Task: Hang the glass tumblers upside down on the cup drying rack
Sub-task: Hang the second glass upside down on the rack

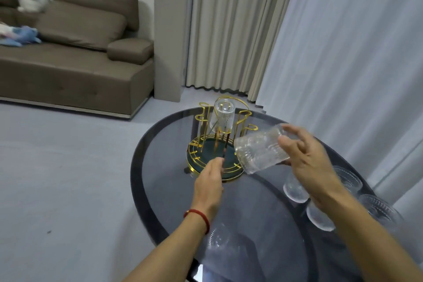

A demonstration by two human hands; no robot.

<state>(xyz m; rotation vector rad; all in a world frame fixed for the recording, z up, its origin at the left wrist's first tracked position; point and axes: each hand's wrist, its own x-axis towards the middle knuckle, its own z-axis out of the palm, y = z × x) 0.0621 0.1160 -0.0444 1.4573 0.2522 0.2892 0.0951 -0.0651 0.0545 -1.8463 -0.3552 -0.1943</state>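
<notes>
Right hand (pixel 306 158): grips ribbed glass tumbler (pixel 261 151), tilted sideways, just beside rack.
Left hand (pixel 209 178): fingers pinched on gold rack (pixel 206 155) wire.
Rack: on round dark glass table (pixel 164 181); one tumbler (pixel 222 114) hangs inverted.
Others: spare tumblers (pixel 295 188) near right forearm.

right hand (pixel 306 160): holds tilted tumbler (pixel 261 151) | left hand (pixel 209 181): at rack (pixel 219 144) rim | one glass (pixel 223 113) hung | worktop (pixel 251 213)
</notes>
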